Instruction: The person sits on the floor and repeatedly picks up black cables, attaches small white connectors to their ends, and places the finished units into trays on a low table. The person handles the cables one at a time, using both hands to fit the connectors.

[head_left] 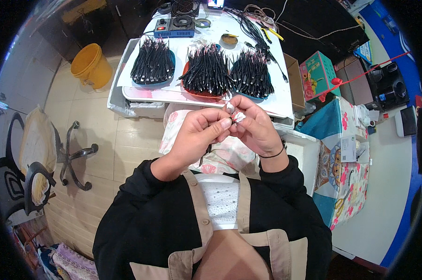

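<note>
My left hand (202, 130) and my right hand (256, 127) meet in front of me, just off the table's near edge. Both are closed, thumbs and fingertips pinching the end of a black cable (206, 153). Fine red and white wire ends (237, 116) show between the fingertips. Part of the cable hangs below my left hand; the rest is hidden by my fingers. Just beyond stand a red tray (184, 80) heaped with short black cables, and blue trays to its right (254, 97) and left (174, 59), filled the same way.
On the white table (201, 39) are a small blue heating device (174, 31), a tape roll (203, 23), a round tin (229, 39), yellow-handled pliers (275, 34) and coiled black cables (253, 29). A yellow bucket (92, 66) and office chair (71, 156) stand left; a green carton (317, 74) is right.
</note>
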Motion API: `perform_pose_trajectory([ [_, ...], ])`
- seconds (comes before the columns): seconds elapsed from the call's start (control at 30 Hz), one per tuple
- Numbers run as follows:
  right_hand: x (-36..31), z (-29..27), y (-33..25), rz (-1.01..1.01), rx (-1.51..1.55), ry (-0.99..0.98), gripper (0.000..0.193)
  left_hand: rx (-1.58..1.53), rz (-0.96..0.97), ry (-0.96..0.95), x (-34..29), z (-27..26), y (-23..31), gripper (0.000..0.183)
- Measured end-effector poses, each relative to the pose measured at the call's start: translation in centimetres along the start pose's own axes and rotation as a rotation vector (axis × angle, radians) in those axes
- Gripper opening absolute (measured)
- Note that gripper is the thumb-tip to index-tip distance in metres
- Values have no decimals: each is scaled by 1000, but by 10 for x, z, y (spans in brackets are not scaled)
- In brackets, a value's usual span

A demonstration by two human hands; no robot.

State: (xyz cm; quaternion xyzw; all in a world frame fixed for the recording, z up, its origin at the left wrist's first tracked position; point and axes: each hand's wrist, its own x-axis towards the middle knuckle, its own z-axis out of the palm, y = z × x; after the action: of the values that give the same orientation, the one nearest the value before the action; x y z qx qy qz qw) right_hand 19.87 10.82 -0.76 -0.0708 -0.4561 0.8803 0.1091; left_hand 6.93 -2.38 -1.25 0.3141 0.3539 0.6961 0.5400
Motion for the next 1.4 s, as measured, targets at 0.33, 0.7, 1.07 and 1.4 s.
perform_pose_trajectory([
  [0.33,-5,-1,0,-144,-199,111,43,153,-34,-5,-2,2,-1,19],
  [0.7,-13,-13,12,-87,-252,130,41,87,-158,-9,-1,1,0,16],
  [1.07,-25,0,-7,-320,-1086,284,11,167,-181,23,-6,5,0,15],
  [1.4,-41,6,-34,-608,-1452,59,33,-27,-281,-47,-17,3,14,16],
])
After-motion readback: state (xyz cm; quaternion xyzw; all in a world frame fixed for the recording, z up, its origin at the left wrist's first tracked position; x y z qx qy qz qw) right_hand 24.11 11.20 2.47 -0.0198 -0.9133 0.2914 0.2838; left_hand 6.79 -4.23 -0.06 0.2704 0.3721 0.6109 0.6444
